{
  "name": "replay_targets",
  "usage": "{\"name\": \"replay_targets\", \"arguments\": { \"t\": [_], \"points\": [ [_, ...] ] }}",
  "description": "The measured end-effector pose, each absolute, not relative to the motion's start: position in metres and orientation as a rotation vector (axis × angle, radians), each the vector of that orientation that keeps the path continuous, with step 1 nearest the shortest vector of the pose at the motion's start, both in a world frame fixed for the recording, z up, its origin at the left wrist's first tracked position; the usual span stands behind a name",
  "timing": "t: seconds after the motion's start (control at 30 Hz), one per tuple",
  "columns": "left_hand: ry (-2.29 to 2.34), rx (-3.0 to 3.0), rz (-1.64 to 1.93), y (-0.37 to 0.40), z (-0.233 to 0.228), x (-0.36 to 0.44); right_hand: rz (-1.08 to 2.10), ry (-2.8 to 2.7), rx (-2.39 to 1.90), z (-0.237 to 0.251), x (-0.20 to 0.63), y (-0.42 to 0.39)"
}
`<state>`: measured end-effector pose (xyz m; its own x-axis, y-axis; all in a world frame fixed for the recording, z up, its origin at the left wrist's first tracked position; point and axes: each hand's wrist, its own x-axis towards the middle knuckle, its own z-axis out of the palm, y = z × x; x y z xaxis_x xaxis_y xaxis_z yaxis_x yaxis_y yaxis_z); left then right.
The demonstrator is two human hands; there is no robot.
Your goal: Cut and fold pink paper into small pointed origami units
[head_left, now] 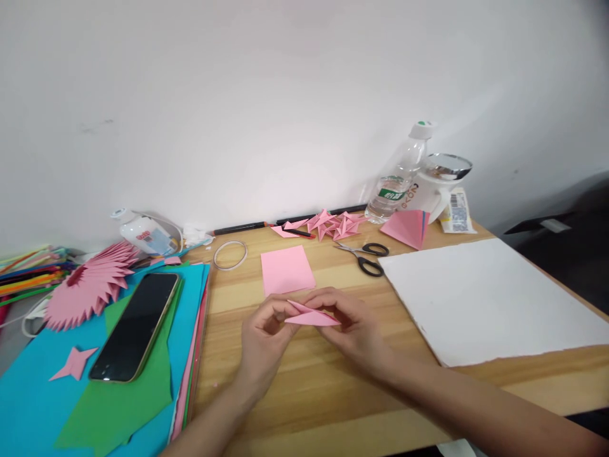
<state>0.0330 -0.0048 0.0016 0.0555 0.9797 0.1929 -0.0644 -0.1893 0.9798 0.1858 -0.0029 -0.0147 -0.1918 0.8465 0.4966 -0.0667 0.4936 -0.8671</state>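
Observation:
Between my two hands is a folded piece of pink paper [313, 317], held just above the wooden table [295, 406]. My left hand [265, 339] pinches its left end with thumb and fingers. At the right end, my right hand [354, 327] grips it the same way, fingers curled over the far side. Just beyond my fingertips lies a flat square of pink paper [287, 269]. Further back sits a cluster of folded pink paper stars [333, 225]. Scissors [365, 254] with black handles rest to the right of the square.
A white board [495, 304] covers the right side. Behind it stand a water bottle [398, 174], a mug [431, 190] and a pink paper cone [406, 228]. On the left, blue sheets [42, 387] bear a phone [136, 327]; a pleated pink fan [90, 289] lies behind. A ring [231, 255] lies mid-table.

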Motion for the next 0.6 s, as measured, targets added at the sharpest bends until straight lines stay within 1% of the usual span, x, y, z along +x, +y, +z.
{"name": "replay_targets", "arguments": {
  "t": [0.13, 0.33, 0.6],
  "points": [
    [1.068, 1.417, 1.357, -0.0034, 0.0019, 0.0292, 0.93, -1.637, -0.661, -0.0129, 0.1871, -0.0033],
    [1.132, 1.606, 1.283, -0.005, 0.0028, 0.029, 0.907, -1.594, -0.76, -0.0123, 0.1889, -0.0009],
    [1.154, 1.327, 1.295, -0.0094, 0.0002, 0.0328, 1.016, -1.46, -0.822, -0.0142, 0.1871, -0.0023]
  ]
}}
